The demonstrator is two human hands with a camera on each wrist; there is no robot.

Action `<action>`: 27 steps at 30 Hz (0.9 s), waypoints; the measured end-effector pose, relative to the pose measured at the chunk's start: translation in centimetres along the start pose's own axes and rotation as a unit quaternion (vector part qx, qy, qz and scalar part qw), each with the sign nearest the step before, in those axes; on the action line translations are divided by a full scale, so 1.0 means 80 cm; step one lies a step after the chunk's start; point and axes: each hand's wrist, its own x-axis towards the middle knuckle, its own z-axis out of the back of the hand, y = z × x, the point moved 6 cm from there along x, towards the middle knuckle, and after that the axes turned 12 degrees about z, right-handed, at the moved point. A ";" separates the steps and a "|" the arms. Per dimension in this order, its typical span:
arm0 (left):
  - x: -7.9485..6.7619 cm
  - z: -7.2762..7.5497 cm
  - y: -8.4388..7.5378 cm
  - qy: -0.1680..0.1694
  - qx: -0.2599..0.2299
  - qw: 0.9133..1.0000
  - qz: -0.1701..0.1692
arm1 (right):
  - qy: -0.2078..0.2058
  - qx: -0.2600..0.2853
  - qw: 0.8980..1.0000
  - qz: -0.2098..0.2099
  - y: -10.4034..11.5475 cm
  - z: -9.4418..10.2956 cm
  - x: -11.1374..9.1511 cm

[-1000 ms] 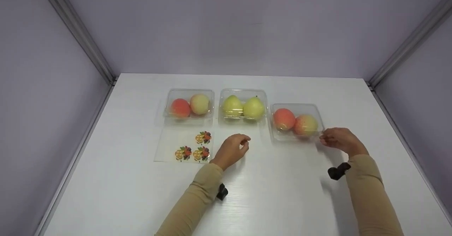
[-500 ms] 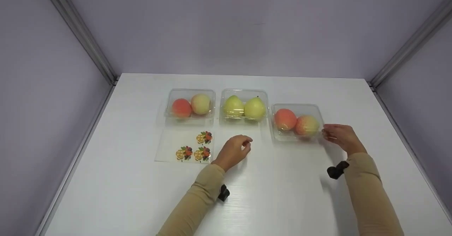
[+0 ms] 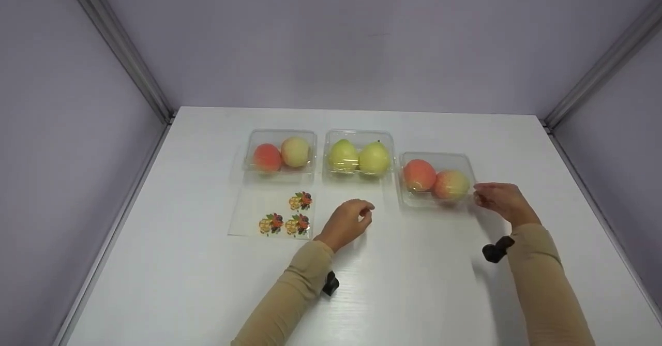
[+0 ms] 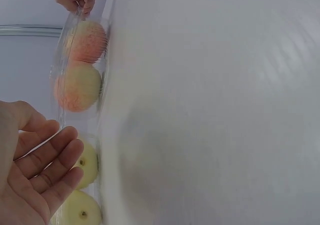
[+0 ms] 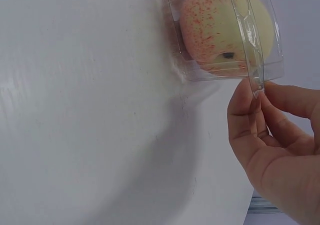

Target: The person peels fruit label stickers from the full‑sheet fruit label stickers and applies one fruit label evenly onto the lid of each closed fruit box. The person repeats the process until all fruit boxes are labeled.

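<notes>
A clear plastic clamshell box (image 3: 437,156) with two red-and-yellow apples (image 3: 451,184) inside sits at the right of the table. My right hand (image 3: 504,201) is at its right side. In the right wrist view the thumb and fingers pinch the box's thin rim (image 5: 255,80) at the corner. Left of the box, my left hand (image 3: 345,224) hovers low over the table with loosely bent fingers and holds nothing. The left wrist view shows its palm (image 4: 25,195), overlapping the neighbouring box with two yellow-green pears (image 4: 82,212).
A pear box (image 3: 359,133) and another clear box (image 3: 282,133) with a red and a pale yellow fruit stand to the left. In front lies a transparent sheet (image 3: 245,216) bearing several fruit-picture stickers (image 3: 297,224). Walls enclose the white table (image 3: 414,294) at back and sides.
My right hand has risen slightly along the box's right edge, its fingers now at the rim. My left hand has drifted slightly right. The boxes and sheet keep their places.
</notes>
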 end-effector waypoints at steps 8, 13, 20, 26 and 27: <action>0.004 -0.011 -0.004 0.014 -0.020 1.000 0.004 | 0.018 0.011 1.000 0.008 -0.001 -0.001 -0.004; 0.010 -0.023 -0.006 0.038 -0.064 0.997 0.026 | 0.028 0.026 0.999 0.008 -0.003 0.000 -0.005; 0.020 -0.039 -0.017 0.040 -0.140 0.988 0.058 | 0.048 0.014 0.999 -0.010 -0.006 0.000 -0.007; 0.027 -0.050 -0.028 0.023 -0.186 0.980 0.068 | 0.068 0.004 0.997 -0.024 -0.006 0.001 -0.014; 0.028 -0.052 -0.029 0.024 -0.193 0.978 0.073 | 0.073 0.002 0.997 -0.026 -0.007 0.001 -0.014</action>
